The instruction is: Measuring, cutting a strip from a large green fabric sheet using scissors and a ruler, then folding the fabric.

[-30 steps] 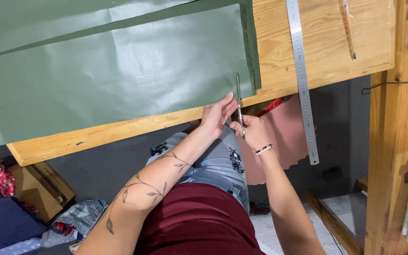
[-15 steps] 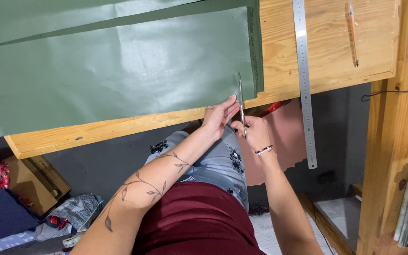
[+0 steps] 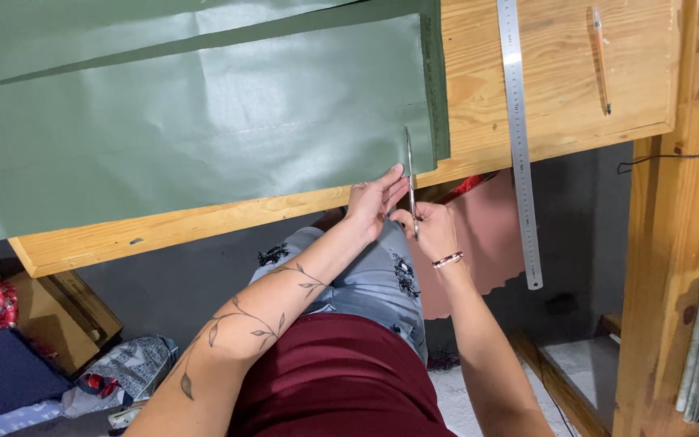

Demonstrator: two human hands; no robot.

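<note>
The right hand (image 3: 433, 231) is closed around the handles of a pair of scissors (image 3: 409, 180), whose thin metal blades run up from the near edge of the green sheet (image 3: 204, 129) into the material, close to the sheet's right-hand edge. The left hand (image 3: 372, 202) sits just left of the blades, fingers curled and pinching the sheet's near edge where it meets the front lip of the wooden tabletop (image 3: 560, 97). Compared with the views from a second and half a second ago, both hands hold nearly the same place against the sheet and the blades point along the same line; the tips now look a little farther into the green than before, though the head camera has also shifted, so the gain is hard to be sure of. If it is real, the cut is creeping up a narrow strip parallel to the sheet's right edge, with most of the length not yet parted. To the right of the sheet a long steel ruler (image 3: 517, 137) lies across the tabletop and overhangs its front edge, and farther right of that a pencil (image 3: 600, 57) rests on the wood, both well apart from the hands.
</note>
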